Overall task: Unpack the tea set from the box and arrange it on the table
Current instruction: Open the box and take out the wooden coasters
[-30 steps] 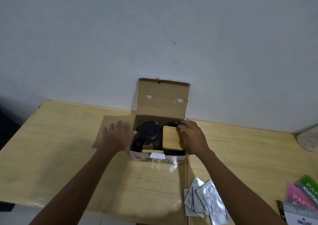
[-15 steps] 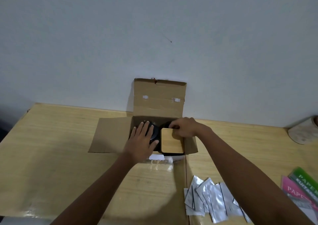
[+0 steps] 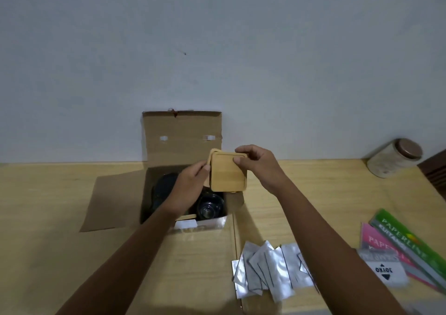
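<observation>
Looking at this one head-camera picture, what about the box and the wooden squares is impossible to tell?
- Dark teapot in the box: mostly covered by the left hand and forearm.
- Wooden coasters: at least two edges show; the exact count is hidden by stacking and the right hand.
- Dark glassy cup: lower part hidden by the box wall and shadow.
- Silver sachets: print too small to read.

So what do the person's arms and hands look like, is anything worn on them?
Both forearms are bare right to the bottom edge of the picture: no sleeves in view. The left hand and the right hand wear no gloves, and no watch, bracelet or ring shows on the wrists or visible fingers. No markings can be made out.
</observation>
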